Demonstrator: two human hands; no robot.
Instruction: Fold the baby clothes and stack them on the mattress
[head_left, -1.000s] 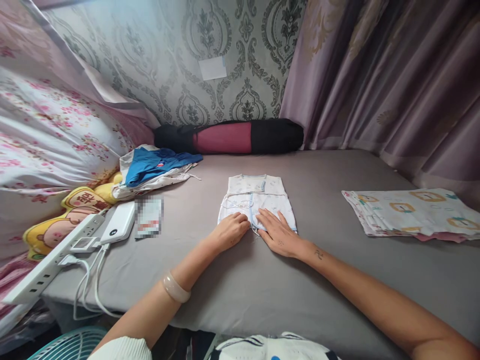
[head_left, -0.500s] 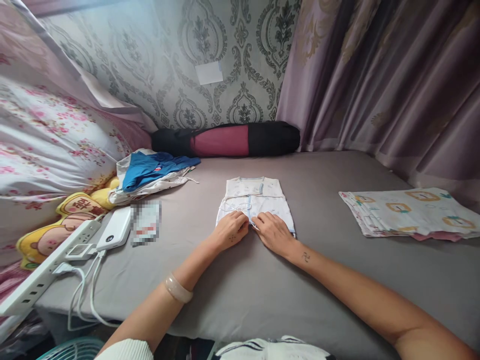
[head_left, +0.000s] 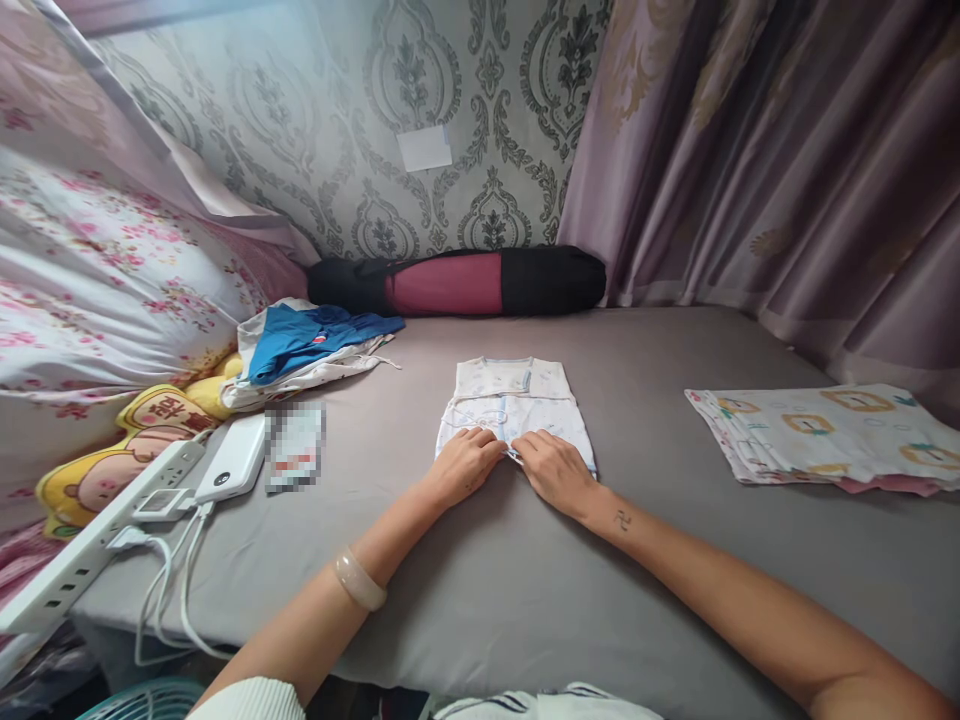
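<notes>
A small white baby garment (head_left: 516, 390) with pale blue trim and faint prints lies folded on the grey sheet in front of me. The fingers of my left hand (head_left: 471, 463) curl over its near edge, left of the middle. Close beside it, my right hand (head_left: 556, 470) bends its fingers over the same edge on the right. Both sets of fingertips meet the cloth, with only a small gap between the hands. My thumbs are mostly hidden beneath.
Blue and white clothes (head_left: 315, 340) lie in a heap at left, near a power bank (head_left: 231, 460), a power strip (head_left: 97, 540) and cables. Folded printed cloths (head_left: 817, 435) are at right. A long black and red bag (head_left: 450, 282) rests against the wall.
The view has shifted slightly. Both hands stay at the near edge of the garment, which keeps its folded shape.
</notes>
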